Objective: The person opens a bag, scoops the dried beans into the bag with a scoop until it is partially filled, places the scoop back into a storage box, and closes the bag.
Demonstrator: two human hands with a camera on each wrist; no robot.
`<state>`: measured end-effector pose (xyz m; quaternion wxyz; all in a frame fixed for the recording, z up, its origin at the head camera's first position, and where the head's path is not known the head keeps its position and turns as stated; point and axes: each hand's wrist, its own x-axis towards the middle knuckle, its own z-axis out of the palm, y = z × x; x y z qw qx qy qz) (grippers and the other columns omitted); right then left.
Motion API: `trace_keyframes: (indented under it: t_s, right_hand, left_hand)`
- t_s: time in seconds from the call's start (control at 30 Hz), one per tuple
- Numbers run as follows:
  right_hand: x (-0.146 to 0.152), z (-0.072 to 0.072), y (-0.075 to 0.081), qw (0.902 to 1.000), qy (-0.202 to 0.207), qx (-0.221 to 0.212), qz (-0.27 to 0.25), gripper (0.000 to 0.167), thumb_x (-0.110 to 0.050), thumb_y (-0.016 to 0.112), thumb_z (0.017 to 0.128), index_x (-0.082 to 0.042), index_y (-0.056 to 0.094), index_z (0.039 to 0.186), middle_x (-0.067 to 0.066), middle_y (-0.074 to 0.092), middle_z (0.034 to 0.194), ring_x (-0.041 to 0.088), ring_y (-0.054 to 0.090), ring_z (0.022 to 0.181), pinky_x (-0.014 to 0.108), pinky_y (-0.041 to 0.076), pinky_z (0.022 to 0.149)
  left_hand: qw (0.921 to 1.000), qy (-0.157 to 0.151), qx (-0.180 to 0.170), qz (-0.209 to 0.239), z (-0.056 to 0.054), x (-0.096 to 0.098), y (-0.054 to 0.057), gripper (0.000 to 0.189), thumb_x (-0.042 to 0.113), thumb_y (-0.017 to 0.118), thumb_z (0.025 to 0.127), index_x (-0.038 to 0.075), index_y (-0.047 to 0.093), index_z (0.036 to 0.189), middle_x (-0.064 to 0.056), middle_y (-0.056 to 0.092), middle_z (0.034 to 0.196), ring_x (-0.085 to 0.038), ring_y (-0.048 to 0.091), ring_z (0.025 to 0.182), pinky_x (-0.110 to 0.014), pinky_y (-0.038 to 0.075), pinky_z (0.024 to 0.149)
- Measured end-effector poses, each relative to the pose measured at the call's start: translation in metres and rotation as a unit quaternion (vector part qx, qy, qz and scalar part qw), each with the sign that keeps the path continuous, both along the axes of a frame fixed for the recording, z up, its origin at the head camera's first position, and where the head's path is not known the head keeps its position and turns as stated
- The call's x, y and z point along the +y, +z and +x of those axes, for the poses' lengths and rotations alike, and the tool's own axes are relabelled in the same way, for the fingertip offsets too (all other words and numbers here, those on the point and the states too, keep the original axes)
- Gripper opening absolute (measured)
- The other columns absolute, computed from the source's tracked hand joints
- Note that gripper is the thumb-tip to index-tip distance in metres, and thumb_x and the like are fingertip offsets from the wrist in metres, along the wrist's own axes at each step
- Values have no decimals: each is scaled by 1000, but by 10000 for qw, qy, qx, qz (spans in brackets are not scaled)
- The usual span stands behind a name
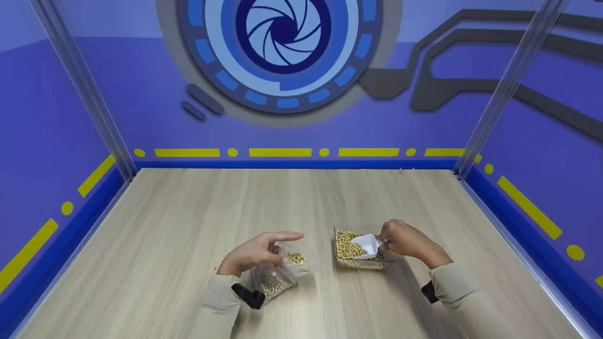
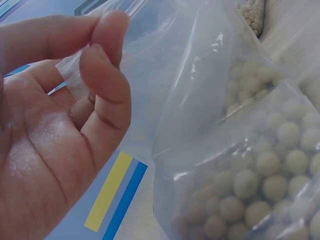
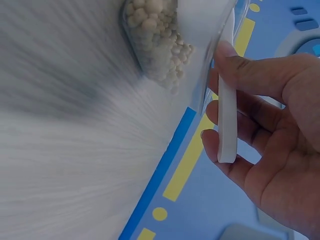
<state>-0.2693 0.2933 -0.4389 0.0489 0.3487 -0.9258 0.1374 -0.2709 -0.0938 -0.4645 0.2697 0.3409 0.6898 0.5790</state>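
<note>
My left hand (image 1: 256, 252) pinches the top edge of a clear plastic bag (image 2: 195, 100), its finger and thumb closed on the film in the left wrist view. Pale round beans (image 2: 250, 185) fill the bag's lower part, which slumps toward me. Over to the right, a clear rectangular container (image 1: 360, 264) holds more of these beans (image 1: 347, 246). My right hand (image 1: 407, 242) grips the handle of a white scoop (image 1: 368, 246), thumb on one side and fingers on the other. The scoop's bowl lies among the beans inside the container.
Both things stand on a light wood-grain table (image 1: 282, 202), the bag left of the container with a gap between them. Blue panels (image 1: 301, 136) with yellow marks enclose the back and sides, and clear posts (image 1: 509, 84) rise at the rear corners.
</note>
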Motion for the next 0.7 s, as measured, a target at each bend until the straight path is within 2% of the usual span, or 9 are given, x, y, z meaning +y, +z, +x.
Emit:
trace_keyframes:
  t_s: [0.17,0.3,0.53,0.7]
  right_hand:
    - [-2,-2,-2,9999,112,94,-81,11,10,72,70,1,76,75,7,68,69,13,53,62,28,43,57]
    - [-3,-2,-4,9999,112,78,-77,12,9,71,72,-1,76,75,6,67,68,11,50,62,25,39,56]
    - [-6,-4,-7,9999,15,-32,-152,16,7,72,75,3,77,90,10,69,74,20,58,67,28,45,57]
    - [-6,-7,-11,9995,-44,-181,-239,19,6,72,76,3,76,93,10,69,74,19,58,67,27,44,56]
  left_hand:
    - [10000,-22,-23,30,-1,0,0,67,-12,55,85,7,39,147,-15,32,154,-4,60,65,-21,51,63]
    - [10000,-3,6,-3,-1,0,0,68,-13,54,84,6,39,147,-15,32,155,-4,57,61,-21,52,63]
    - [10000,39,52,-18,-2,0,0,68,-13,54,83,7,41,146,-15,34,154,-5,51,56,-21,49,59]
    - [10000,-27,22,57,-1,0,0,68,-14,54,83,5,39,146,-17,32,154,-5,54,58,-21,51,61]
